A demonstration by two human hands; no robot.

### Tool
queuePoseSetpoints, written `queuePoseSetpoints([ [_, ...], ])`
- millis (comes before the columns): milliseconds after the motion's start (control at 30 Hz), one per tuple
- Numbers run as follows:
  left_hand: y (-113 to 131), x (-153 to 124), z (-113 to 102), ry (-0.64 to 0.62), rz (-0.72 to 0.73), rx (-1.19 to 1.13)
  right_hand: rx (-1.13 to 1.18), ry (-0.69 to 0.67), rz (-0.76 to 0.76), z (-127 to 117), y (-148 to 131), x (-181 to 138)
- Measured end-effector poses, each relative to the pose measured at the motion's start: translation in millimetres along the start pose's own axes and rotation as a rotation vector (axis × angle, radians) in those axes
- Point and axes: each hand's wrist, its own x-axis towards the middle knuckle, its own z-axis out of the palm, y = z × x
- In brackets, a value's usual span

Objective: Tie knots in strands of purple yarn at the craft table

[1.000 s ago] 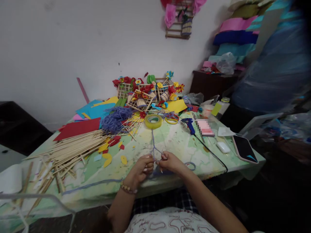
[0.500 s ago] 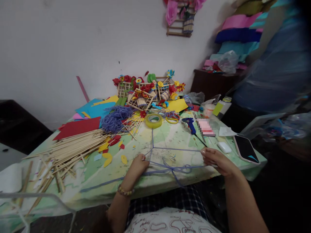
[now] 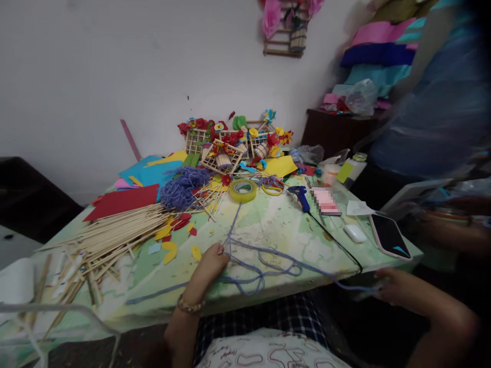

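Lengths of purple yarn (image 3: 282,254) run across the front of the table, looping loosely near its edge. One strand leads up to a roll of clear tape (image 3: 243,190), which lies flat on the cloth. My left hand (image 3: 214,259), with a beaded bracelet at the wrist, pinches the yarn close to where the strands meet. Off the table's right front edge, my right hand (image 3: 391,287) grips the far end of the yarn and is slightly blurred. Between the hands the yarn slopes down to the right.
Thin wooden sticks (image 3: 118,232) and a purple yarn heap (image 3: 184,188) lie left. Small lattice frames with paper flowers (image 3: 224,153) stand at the back. A blue glue gun (image 3: 300,198), scissors (image 3: 272,188) and a phone (image 3: 390,235) are right. Another person (image 3: 433,112) is at far right.
My right hand has moved right and down, past the table edge, drawing the yarn along. The loops and knot in the middle have loosened into longer strands. My left hand shifted slightly left.
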Motion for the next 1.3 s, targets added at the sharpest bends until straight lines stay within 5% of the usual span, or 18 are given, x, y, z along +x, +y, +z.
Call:
queuePoseSetpoints([
  [167, 4, -3, 8, -0.060, 0.018, -0.049, -0.089, 0.219, -0.598, 38, -90, -24],
  [267, 5, -7, 16, -0.089, 0.063, -0.111, 0.067, 0.112, -0.932, 80, -159, -23],
  [367, 6, -14, 24, -0.160, 0.089, -0.233, 0.207, 0.070, -1.079, 129, -212, -3],
  [533, 7, -24, 23, -0.196, 0.080, -0.349, 0.590, -0.192, -0.874, 170, -250, 24],
  [633, 7, -26, 16, -0.147, 0.065, -0.357, 0.932, -0.430, -0.654, 159, -247, 20],
  [733, 8, -25, 11, -0.146, 0.067, -0.372, 1.274, -0.821, -0.488, 141, -234, 8],
  [933, 14, -26, 23, -0.133, 0.093, -0.348, 1.542, -1.346, -0.218, 141, -225, -13],
  [1133, 9, -31, 21, -0.057, 0.168, -0.206, 1.458, -1.476, -0.155, 151, -231, -5],
  [1300, -5, -41, -41, -0.183, 0.193, -0.151, 1.473, -1.396, -0.228, 138, -223, 7],
])
